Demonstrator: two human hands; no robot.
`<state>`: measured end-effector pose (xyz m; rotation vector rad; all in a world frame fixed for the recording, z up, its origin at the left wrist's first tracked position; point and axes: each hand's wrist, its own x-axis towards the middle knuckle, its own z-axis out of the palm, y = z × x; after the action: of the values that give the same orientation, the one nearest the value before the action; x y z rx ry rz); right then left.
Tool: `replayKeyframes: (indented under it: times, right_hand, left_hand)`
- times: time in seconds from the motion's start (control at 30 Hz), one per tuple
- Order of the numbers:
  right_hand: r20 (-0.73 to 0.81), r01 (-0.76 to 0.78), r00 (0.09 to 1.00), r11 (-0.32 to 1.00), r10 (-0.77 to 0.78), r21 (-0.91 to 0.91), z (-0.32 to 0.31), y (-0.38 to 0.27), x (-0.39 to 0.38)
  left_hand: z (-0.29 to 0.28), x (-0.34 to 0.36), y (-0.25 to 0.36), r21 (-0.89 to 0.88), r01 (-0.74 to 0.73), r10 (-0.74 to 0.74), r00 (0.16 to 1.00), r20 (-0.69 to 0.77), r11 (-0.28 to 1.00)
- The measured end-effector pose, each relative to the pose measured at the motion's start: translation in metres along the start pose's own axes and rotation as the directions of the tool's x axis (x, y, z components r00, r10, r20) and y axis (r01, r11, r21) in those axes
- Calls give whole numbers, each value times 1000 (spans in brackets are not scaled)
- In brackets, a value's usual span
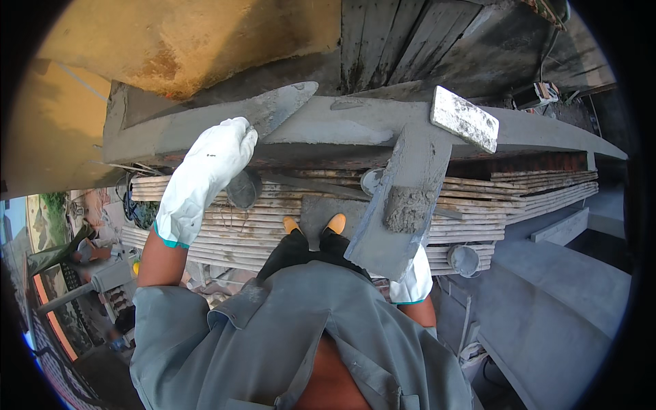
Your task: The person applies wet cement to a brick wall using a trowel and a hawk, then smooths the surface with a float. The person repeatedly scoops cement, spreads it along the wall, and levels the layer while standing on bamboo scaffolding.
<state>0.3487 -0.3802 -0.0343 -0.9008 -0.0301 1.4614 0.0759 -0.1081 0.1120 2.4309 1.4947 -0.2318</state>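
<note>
My left hand [217, 154], in a white glove with a green cuff, is closed around a pointing trowel [283, 108]. The trowel's grey, mortar-smeared blade lies over the top of a plastered wall [188, 130], tip to the right. In my right hand [414, 279], gloved alike, is a long grey mortar board [383, 254]; most of that hand is hidden beneath it. A lump of wet mortar [408, 208] sits on the board, whose far end reaches the wall top. Beside that end, a flat white rectangular block [465, 118] rests across the wall.
Under my orange shoes [335, 223] is a bamboo-pole platform [225, 222] with a grey panel. Buckets stand on it, one left [244, 189], one near the middle [371, 181], one right [465, 260]. A yellow wall [205, 34] rises ahead; grey concrete surfaces [547, 294] lie at right.
</note>
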Motion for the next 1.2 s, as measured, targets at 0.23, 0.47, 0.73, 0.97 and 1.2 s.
replayKeyframes:
  times: [0.23,0.47,0.73,0.97,1.2]
  right_hand:
    - [-5,180,975,803,-222,-569,-21,-2,-41]
    - [145,259,934,340,-326,-904,-41,3,-66]
    - [74,239,914,380,-399,-894,-33,1,-68]
    - [-64,155,959,702,-275,-695,-23,-10,-68]
    - [-64,184,937,639,-345,-747,-35,-11,-72]
  left_hand:
    - [-10,3,-10,86,30,-41,990,131,996]
    - [-6,12,12,27,-24,28,986,-167,999]
    - [34,18,42,-173,-200,199,980,-24,964]
    - [49,9,-24,-430,427,-275,886,373,795]
    - [85,-44,-15,-843,522,-280,835,474,131]
